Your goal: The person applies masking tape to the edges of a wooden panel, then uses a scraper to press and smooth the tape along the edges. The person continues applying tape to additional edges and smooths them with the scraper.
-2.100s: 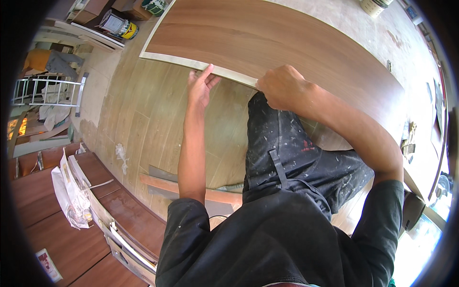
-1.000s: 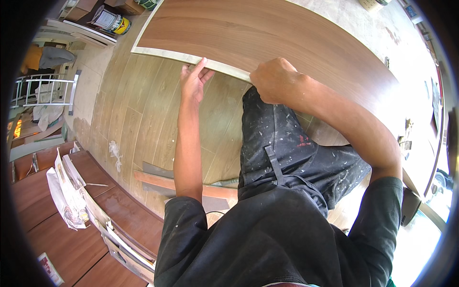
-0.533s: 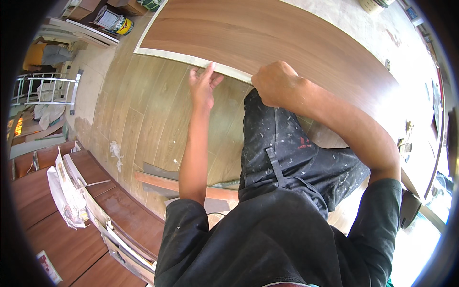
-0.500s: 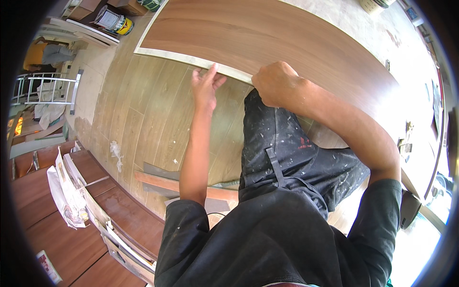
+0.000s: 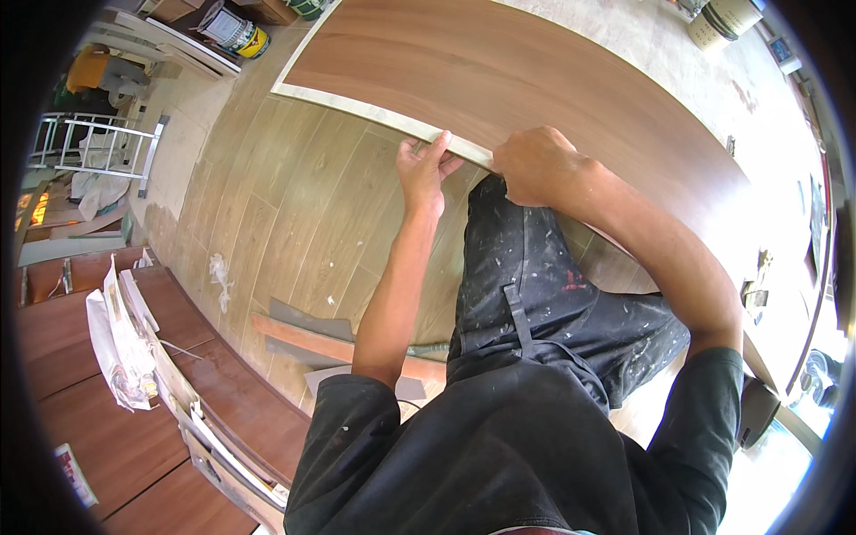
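Note:
A long wood-grain panel (image 5: 446,62) with a pale strip along its near edge (image 5: 357,109) lies ahead of me, its near side raised by my knee. My left hand (image 5: 423,174) pinches that edge, thumb on top and fingers curled below. Just to its right, my right hand (image 5: 539,165) is closed in a fist over the same edge. Whatever sits inside that fist is hidden by the knuckles. My bent leg in paint-specked dark trousers (image 5: 513,259) is under the panel by the right hand.
Reddish-brown boards (image 5: 98,410) with white scraps on them are at lower left. An orange-brown wood strip (image 5: 303,333) and grey pieces lie on the plank floor. A metal ladder (image 5: 107,147), a yellow-banded bucket (image 5: 236,34) and another person (image 5: 107,71) appear at upper left. Pale buckets (image 5: 724,22) stand upper right.
My left hand has slid right along the panel's edge, closer to the right hand. The right fist keeps its place on the edge. The whole view has shifted slightly.

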`<state>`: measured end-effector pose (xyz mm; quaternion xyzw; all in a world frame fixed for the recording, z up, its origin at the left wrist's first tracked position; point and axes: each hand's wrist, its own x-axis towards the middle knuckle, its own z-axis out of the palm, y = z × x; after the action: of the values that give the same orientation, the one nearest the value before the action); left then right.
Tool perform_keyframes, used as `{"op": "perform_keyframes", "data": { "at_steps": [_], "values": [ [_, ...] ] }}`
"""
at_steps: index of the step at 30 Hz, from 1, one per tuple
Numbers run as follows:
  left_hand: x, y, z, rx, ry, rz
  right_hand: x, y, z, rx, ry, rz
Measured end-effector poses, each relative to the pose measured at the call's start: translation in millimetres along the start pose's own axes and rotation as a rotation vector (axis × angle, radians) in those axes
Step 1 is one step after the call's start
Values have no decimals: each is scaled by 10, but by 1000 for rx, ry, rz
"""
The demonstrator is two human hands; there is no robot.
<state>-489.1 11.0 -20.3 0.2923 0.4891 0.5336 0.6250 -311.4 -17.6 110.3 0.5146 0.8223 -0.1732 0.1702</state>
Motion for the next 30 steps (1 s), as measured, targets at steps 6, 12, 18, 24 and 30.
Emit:
{"op": "perform_keyframes", "data": {
  "at_steps": [6,12,18,24,30],
  "values": [
    [129,75,-97,15,-111,-117,-145,159,7,98,103,-64],
    [540,279,-462,-19,-28,-92,-280,94,-161,55,64,95],
    [511,293,-451,1,-22,-44,-361,188,-360,213,246,17],
    [502,273,-421,20,-4,-32,-235,111,-119,8,113,44],
    [470,257,-390,34,4,5,-62,123,42,62,58,8]
  ]
}}
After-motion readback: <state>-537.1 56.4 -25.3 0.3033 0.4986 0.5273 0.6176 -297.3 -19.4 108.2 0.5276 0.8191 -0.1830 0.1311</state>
